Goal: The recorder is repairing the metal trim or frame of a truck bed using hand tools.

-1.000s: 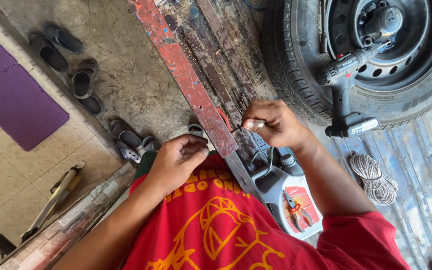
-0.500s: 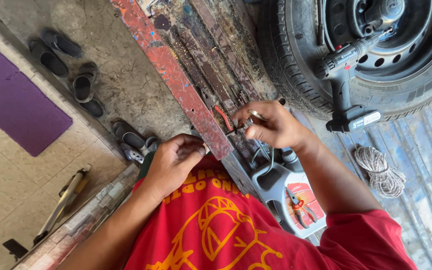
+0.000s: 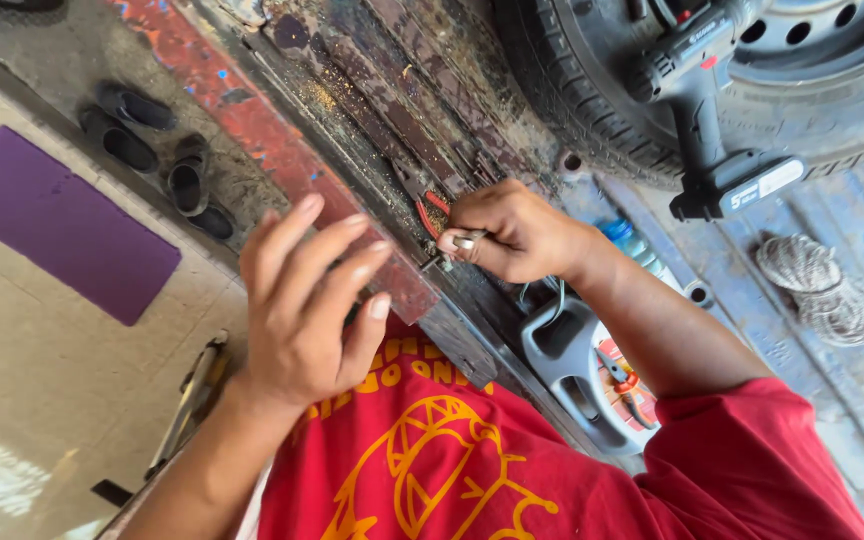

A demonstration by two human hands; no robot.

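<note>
Our left hand [image 3: 302,300] has lifted off the red painted rail [image 3: 282,150] and now hovers open, fingers spread, holding nothing. Our right hand [image 3: 512,235] stays closed on a small metal tool [image 3: 467,240] against the rail. A white label [image 3: 767,185] marks the black drill's [image 3: 702,90] battery base by the tyre [image 3: 592,110].

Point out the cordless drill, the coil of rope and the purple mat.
cordless drill [image 3: 700,120]: head view, on its dark handle.
coil of rope [image 3: 820,285]: head view, on the middle of the coil.
purple mat [image 3: 62,225]: head view, on its flat centre.
</note>
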